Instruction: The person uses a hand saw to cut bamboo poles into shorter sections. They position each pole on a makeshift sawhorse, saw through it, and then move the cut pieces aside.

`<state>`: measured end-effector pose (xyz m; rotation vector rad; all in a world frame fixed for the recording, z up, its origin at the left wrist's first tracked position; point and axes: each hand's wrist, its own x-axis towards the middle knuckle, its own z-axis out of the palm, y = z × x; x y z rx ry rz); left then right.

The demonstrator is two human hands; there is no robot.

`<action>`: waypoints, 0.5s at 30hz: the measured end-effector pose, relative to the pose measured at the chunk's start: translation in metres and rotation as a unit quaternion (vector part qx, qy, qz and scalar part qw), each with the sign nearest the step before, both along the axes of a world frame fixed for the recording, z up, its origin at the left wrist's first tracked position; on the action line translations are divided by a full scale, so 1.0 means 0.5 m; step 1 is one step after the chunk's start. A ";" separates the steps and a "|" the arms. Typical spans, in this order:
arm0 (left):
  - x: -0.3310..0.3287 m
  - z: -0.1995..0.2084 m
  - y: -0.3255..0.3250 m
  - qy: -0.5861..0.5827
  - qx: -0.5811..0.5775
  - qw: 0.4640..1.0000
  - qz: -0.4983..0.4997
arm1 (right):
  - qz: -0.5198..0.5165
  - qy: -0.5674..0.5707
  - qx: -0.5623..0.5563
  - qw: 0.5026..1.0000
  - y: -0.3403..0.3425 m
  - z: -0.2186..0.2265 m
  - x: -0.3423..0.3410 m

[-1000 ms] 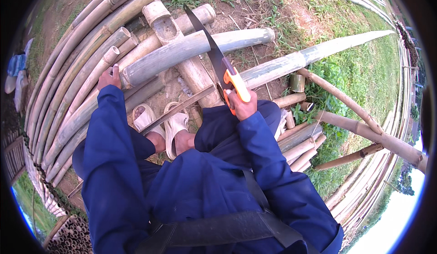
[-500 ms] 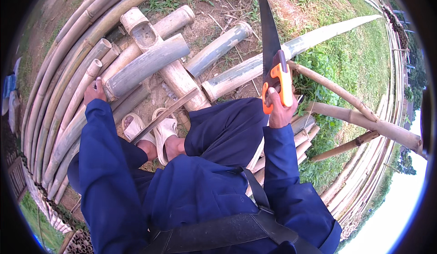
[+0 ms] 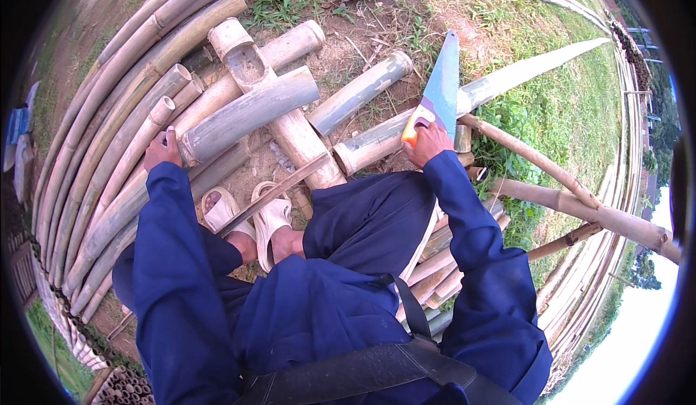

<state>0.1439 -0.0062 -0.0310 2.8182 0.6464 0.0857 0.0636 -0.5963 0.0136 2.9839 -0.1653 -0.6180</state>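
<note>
My right hand point(image 3: 429, 146) grips a handsaw by its orange and dark handle. The saw's blade point(image 3: 441, 79) points up and away, bluish in the light, above a split bamboo length point(image 3: 377, 140). At the left, my left hand point(image 3: 162, 151) is closed beside the near end of a grey bamboo section point(image 3: 250, 111); its fingers are partly hidden, and what they grip cannot be made out. That section lies across a pale notched bamboo piece point(image 3: 308, 140). A narrow bamboo strip point(image 3: 275, 192) slants over my sandals.
Long bamboo poles point(image 3: 109, 108) lie bunched along the left. Another short bamboo section point(image 3: 362, 92) rests on the dirt ahead. To the right, crossed bamboo poles point(image 3: 580, 205) form a support above the grass point(image 3: 551, 126). Cut bamboo pieces point(image 3: 438, 267) are beside my right knee.
My right hand has moved forward and lowered the saw; its blade has turned from dark to bluish and tilts right. My left hand stays by the bamboo end. The whole view has shifted slightly.
</note>
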 end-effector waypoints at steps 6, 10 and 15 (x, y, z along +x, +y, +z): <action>-0.002 -0.001 -0.008 -0.001 -0.010 1.000 0.006 | -0.317 -0.203 0.356 0.855 0.145 -0.075 0.153; -0.001 0.006 -0.014 0.003 -0.014 1.000 0.000 | -0.592 -0.079 0.311 0.739 0.231 -0.219 0.240; -0.004 0.014 -0.015 0.017 -0.020 1.000 -0.008 | -0.612 -0.049 0.281 0.738 0.293 -0.311 0.244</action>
